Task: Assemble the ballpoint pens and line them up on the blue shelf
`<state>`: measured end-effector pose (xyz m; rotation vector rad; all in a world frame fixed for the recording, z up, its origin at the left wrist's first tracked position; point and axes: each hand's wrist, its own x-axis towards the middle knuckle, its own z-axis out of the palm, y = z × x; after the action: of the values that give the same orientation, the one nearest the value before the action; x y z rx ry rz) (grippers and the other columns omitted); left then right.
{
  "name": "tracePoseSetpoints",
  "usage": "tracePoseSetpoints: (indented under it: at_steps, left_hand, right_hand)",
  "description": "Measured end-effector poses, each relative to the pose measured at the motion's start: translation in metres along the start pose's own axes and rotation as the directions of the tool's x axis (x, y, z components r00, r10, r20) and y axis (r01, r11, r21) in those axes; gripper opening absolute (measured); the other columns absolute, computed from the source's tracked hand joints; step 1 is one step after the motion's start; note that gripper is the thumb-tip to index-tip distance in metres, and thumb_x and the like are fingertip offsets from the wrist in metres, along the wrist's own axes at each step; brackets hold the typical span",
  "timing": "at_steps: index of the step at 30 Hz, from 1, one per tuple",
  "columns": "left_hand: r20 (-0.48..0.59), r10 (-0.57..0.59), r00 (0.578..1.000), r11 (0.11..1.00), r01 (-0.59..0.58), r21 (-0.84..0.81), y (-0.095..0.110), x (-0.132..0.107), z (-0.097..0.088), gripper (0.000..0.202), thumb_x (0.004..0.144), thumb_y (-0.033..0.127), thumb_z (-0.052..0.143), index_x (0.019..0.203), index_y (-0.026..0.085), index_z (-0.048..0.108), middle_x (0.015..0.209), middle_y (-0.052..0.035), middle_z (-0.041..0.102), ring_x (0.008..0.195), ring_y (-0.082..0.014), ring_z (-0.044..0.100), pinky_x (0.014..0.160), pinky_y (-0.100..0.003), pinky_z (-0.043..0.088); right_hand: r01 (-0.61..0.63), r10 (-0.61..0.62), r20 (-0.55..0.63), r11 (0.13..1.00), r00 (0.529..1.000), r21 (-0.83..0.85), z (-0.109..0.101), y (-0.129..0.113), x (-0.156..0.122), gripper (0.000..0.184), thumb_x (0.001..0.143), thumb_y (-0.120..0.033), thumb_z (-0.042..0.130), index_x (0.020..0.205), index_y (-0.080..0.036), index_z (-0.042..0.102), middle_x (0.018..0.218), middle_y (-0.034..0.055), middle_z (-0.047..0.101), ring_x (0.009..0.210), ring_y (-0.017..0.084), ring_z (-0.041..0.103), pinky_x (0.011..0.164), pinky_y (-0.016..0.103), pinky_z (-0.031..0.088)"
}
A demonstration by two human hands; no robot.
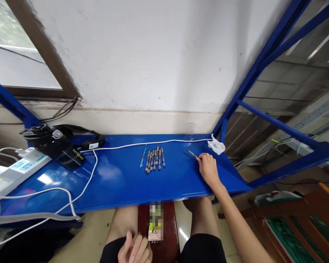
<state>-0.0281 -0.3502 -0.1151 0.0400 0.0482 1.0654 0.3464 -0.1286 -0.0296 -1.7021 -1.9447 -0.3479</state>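
Observation:
Over the right part of the blue shelf, my right hand (208, 168) is closed on a pen (192, 153). The pen's slim tip end sticks out from the fingers toward the upper left. Near the middle lies a row of several grey-and-black pens (154, 159), side by side and roughly parallel. A bright blue pen (143, 157) lies just left of that row. Down by my lap, my left hand (135, 249) has its fingers loosely curled, with nothing visible in them. Just beyond it, a phone (155, 226) with a lit screen rests on a reddish-brown seat.
On the blue shelf (112, 190), a black bottle (57, 146) lies beside a white power strip (19, 171) at left. A white cable (142, 145) runs along the back to a crumpled tissue (217, 145). Blue metal posts (263, 65) rise at right.

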Motion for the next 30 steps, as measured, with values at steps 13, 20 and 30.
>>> tracePoseSetpoints:
  at_steps: [13, 20, 30]
  left_hand:
    - [0.504, -0.192, 0.842, 0.766, -0.192, 0.614, 0.104, 0.097, 0.097, 0.050, 0.101, 0.071, 0.066, 0.091, 0.024, 0.081, 0.036, 0.0043, 0.047, 0.028, -0.0112, 0.040, 0.041, -0.025, 0.032]
    - [0.182, 0.305, 0.935, 0.293, -0.274, 0.916, 0.142, 0.229, 0.159, 0.037, 0.098, 0.049, 0.082, 0.125, 0.024, 0.080, 0.107, -0.0112, 0.081, 0.098, -0.0224, 0.076, 0.082, -0.031, 0.058]
    - [0.299, 0.386, 0.873, 0.218, -0.401, 0.890, 0.152, 0.331, 0.123, 0.049, 0.095, 0.050, 0.085, 0.133, 0.020, 0.076, 0.126, -0.0163, 0.083, 0.126, -0.0311, 0.077, 0.116, -0.047, 0.055]
  right_hand:
    - [0.069, -0.033, -0.076, 0.837, 0.997, 0.543, 0.031, -0.094, 0.099, 0.033, 0.116, -0.052, 0.041, 0.125, -0.024, 0.056, 0.107, 0.0118, 0.073, 0.087, 0.025, 0.072, 0.082, 0.036, 0.054]
    - [0.193, -0.195, -0.056, 0.809, 0.979, 0.556, 0.076, -0.136, 0.153, 0.041, 0.120, -0.050, 0.032, 0.128, -0.021, 0.060, 0.102, 0.0092, 0.075, 0.086, 0.023, 0.072, 0.080, 0.031, 0.048]
    - [0.276, -0.343, 0.047, 0.823, 0.938, 0.497, 0.097, -0.133, 0.140, 0.042, 0.122, -0.046, 0.026, 0.132, -0.022, 0.059, 0.107, 0.0110, 0.079, 0.087, 0.026, 0.075, 0.071, 0.030, 0.044]
